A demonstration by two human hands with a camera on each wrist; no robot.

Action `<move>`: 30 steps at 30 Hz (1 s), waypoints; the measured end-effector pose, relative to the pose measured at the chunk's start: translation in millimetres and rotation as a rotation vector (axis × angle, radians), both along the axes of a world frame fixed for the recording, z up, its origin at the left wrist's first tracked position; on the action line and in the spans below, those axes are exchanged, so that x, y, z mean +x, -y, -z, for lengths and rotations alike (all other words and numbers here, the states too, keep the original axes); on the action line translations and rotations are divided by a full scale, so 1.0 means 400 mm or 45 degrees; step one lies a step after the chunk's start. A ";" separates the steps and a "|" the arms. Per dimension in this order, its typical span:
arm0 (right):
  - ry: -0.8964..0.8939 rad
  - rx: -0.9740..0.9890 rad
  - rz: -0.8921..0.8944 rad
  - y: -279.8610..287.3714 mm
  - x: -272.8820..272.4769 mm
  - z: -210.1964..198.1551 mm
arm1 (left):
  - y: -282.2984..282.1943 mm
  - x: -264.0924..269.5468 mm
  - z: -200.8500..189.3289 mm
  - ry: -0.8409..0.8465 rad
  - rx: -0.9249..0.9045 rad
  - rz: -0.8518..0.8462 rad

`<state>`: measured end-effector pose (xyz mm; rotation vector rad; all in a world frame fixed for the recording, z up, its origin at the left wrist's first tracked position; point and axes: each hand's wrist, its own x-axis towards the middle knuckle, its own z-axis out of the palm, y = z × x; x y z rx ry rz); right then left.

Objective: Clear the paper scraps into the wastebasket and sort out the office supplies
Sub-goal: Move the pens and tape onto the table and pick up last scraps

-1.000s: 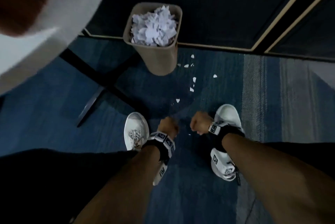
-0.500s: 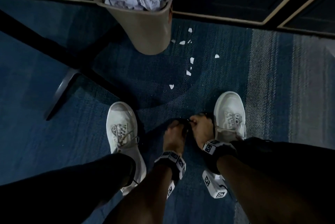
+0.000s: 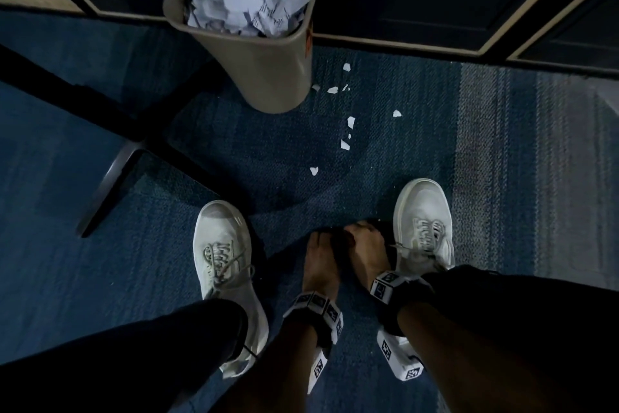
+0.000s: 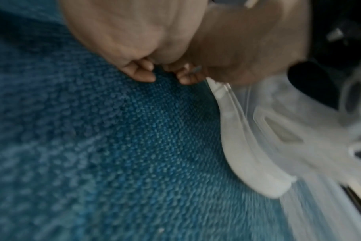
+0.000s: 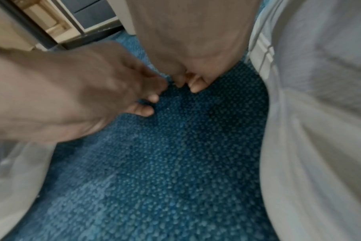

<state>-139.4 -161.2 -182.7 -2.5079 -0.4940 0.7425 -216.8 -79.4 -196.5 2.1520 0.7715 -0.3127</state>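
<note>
- Paper scraps (image 3: 350, 122) lie scattered on the blue carpet floor (image 3: 100, 262), just beside the foot of the wastebasket (image 3: 268, 71), which is heaped with scraps.
- Both hands are down at the floor between two white shoes (image 3: 221, 245), fingertips nearly meeting.
- Left hand (image 3: 320, 257) and right hand (image 3: 366, 250) have curled fingers; whether either pinches anything cannot be told.
</note>
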 end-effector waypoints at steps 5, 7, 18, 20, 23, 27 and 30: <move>-0.081 -0.007 0.045 0.004 0.013 0.016 | -0.001 -0.006 0.018 0.132 -0.023 -0.270; -0.135 0.059 0.198 0.007 0.022 0.023 | -0.005 -0.009 0.031 0.166 0.009 -0.237; -0.057 0.188 0.609 0.041 0.005 0.019 | -0.020 0.025 0.013 0.098 0.092 0.109; -0.035 0.148 0.614 0.041 0.004 0.016 | -0.020 0.041 0.000 0.062 0.136 0.171; -0.018 0.133 0.627 0.036 0.005 0.012 | -0.015 0.056 -0.013 0.055 0.095 0.166; -0.025 0.134 0.647 0.031 0.006 0.007 | -0.014 0.055 -0.002 0.073 0.084 0.187; -0.030 0.123 0.683 0.026 0.008 0.003 | -0.016 0.056 0.010 0.110 0.182 0.201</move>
